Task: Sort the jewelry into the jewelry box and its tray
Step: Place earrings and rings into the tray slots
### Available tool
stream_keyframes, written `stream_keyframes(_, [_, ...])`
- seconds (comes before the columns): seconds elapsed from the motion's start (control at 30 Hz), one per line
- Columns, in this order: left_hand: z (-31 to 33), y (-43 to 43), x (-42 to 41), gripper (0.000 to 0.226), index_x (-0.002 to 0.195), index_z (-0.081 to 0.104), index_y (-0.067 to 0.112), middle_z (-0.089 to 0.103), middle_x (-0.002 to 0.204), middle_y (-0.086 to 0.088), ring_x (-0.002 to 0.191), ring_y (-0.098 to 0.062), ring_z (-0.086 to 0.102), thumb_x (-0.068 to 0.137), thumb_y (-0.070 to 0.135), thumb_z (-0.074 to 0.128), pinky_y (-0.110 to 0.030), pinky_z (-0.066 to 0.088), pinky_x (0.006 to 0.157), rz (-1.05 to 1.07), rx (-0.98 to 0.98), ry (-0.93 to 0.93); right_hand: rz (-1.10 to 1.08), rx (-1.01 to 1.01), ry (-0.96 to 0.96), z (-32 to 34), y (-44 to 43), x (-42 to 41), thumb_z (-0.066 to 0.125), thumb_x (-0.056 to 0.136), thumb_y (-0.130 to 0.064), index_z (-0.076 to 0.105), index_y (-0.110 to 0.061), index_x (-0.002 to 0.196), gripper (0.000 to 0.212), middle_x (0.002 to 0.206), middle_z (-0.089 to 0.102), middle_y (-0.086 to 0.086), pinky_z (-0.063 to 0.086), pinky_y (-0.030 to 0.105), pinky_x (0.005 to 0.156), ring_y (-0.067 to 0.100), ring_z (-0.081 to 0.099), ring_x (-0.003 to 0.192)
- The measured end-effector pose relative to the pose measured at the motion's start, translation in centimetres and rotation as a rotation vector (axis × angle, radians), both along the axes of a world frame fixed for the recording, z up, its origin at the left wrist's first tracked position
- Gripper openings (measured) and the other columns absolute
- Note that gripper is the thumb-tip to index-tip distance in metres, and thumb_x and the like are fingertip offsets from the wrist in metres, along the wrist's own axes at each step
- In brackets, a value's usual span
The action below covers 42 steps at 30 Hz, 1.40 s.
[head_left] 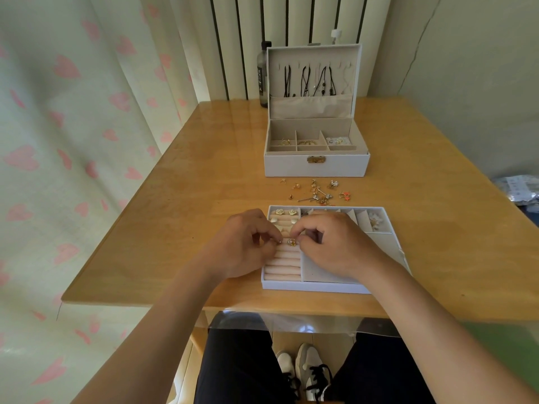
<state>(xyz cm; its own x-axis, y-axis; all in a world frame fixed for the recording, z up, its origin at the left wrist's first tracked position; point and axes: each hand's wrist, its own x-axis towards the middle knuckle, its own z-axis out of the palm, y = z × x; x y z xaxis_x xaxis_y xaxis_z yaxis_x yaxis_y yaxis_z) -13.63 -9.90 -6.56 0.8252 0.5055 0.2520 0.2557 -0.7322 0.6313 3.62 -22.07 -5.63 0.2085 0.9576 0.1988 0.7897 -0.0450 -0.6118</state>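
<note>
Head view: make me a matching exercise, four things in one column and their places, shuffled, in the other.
1 black cord necklaces
2 loose earrings
3 white flower piece
4 dark bottle

A on the table, between jewelry box and tray
B behind the jewelry box, at its left corner
C hanging inside the box's raised lid
D tray's far right compartment

Pairs: 1-C; 2-A; 3-D; 4-B

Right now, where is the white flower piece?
In the head view, the white flower piece lies in the far right corner compartment of the tray, just beyond the right hand.
</note>
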Motion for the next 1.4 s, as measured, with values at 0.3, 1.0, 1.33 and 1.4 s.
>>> stream_keyframes(0.3, [0.2,-0.2,-0.2,0.031,0.097,0.081,0.024,0.055,0.082,0.016,0.064,-0.005,0.054,0.078,0.022,0.056,-0.012,0.041,0.061,-0.039,0.119,0.046,0.033,-0.019,-0.167,0.1,0.1,-0.5,0.055,0.090,-0.019,0.077,-0.029,0.099,0.026,0.070,0.041,-0.024,0.045,0.031,0.071,0.006,0.046,0.078])
stream_keyframes(1.0, [3.5,1.5,4.4,0.013,0.093,0.072,0.016,0.065,0.083,0.004,0.075,-0.011,0.058,0.082,0.013,0.066,-0.015,0.045,0.062,-0.032,0.077,-0.038,-0.182,0.017,0.069,1.9,1.0,4.5,0.060,0.088,-0.008,0.075,-0.022,0.093,0.021,0.076,0.066,-0.011,0.043,0.016,0.058,0.002,0.056,0.066])
stream_keyframes(1.33, [4.4,5.5,12.9,0.032,0.123,0.070,0.014,0.070,0.111,-0.001,0.098,-0.014,0.063,0.092,0.013,0.063,-0.028,0.052,0.083,-0.104,0.176,0.107,-0.368,-0.157,-0.010,1.9,4.7,13.6,0.060,0.091,-0.012,0.075,-0.021,0.099,0.019,0.094,0.068,-0.004,0.043,0.017,0.064,0.002,0.058,0.076])
stream_keyframes(1.4, [4.0,6.1,14.4,0.031,0.121,0.071,0.013,0.070,0.116,-0.003,0.103,-0.018,0.063,0.091,0.011,0.063,-0.026,0.048,0.086,-0.127,0.202,0.142,-0.360,-0.186,-0.025,1.4,5.6,14.5,0.061,0.090,-0.012,0.075,-0.020,0.101,0.019,0.094,0.069,-0.003,0.045,0.022,0.071,0.007,0.060,0.079])
